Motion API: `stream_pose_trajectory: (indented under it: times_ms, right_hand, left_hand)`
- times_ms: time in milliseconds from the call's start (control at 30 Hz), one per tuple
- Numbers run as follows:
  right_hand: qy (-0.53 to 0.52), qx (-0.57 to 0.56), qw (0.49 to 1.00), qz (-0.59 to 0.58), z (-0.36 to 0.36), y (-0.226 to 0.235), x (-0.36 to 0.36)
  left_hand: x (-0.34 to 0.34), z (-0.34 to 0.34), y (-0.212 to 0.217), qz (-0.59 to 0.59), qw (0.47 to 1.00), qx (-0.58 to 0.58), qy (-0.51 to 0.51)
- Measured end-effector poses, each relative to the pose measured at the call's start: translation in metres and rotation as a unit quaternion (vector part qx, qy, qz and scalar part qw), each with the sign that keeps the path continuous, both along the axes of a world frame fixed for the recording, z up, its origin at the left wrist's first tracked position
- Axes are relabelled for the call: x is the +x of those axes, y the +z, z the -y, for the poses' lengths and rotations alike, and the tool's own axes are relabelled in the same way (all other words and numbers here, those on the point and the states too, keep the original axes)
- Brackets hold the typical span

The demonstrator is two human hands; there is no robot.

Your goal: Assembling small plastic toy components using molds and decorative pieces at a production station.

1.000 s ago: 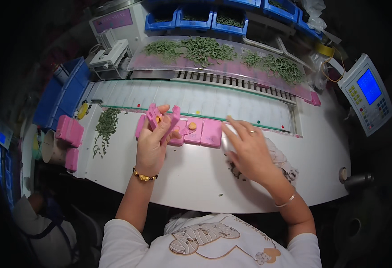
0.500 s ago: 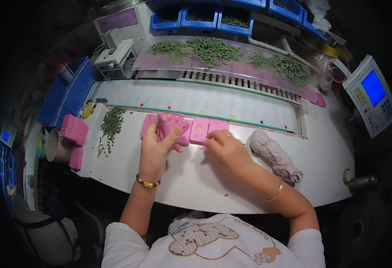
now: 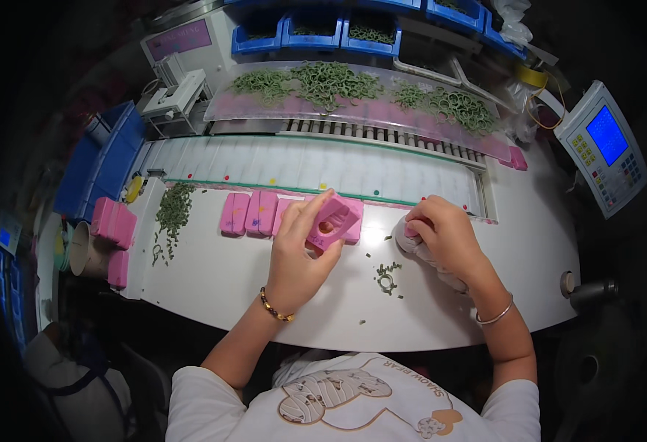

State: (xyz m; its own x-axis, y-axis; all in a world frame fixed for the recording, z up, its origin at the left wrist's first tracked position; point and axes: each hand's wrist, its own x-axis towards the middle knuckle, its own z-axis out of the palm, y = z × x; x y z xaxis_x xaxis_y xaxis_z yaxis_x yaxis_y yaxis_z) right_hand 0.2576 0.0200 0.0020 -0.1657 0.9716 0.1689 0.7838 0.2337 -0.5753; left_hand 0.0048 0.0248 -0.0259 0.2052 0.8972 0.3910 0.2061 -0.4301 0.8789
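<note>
pink, with a dark scrawl near its lower edge, the hollowed block [image 3: 346, 216] sits between thumb and fingers of my left grip [image 3: 298, 258], above the tabletop [image 3: 316, 324]. my right grip [image 3: 449, 234] pinches a small pink piece [image 3: 412, 230] by the pale cloth [image 3: 409, 245]; printed lettering crosses my white shirt [image 3: 412, 390].

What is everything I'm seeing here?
Hollowed block: one, pink, in left hand
Small piece: one, pink, in right hand
Row blocks: several, pink, behind left hand
Cloth: one, whitish, under right hand
Green bits: many, green, left and centre-right
Tray: one, translucent, back
Ring pieces: many, green, on tray
Bins: several, blue, top
Crate: one, blue, far left
Side blocks: several, pink, left side
Machine: one, white, back left
Control panel: one, pale, right
Table: one, white, centre
Long strip: one, white, behind row
Shirt: one, white, bottom
Left hand: one, bare, centre
Right hand: one, bare, centre-right
</note>
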Motion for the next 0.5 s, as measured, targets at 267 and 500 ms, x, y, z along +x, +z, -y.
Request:
stream_pose_trajectory:
  times_ms: [267, 500]
  right_hand:
    - [-0.111, -0.157, 0.963, -0.186, -0.004, -0.012, -0.01]
    - [-0.083, -0.056, 0.995, -0.002, -0.01, -0.019, -0.014]
  left_hand:
    - [0.005, 0.005, -0.002, -0.106, 0.985, 0.135, 0.005]
    - [0.01, 0.007, -0.004, -0.117, 0.979, 0.167, -0.021]
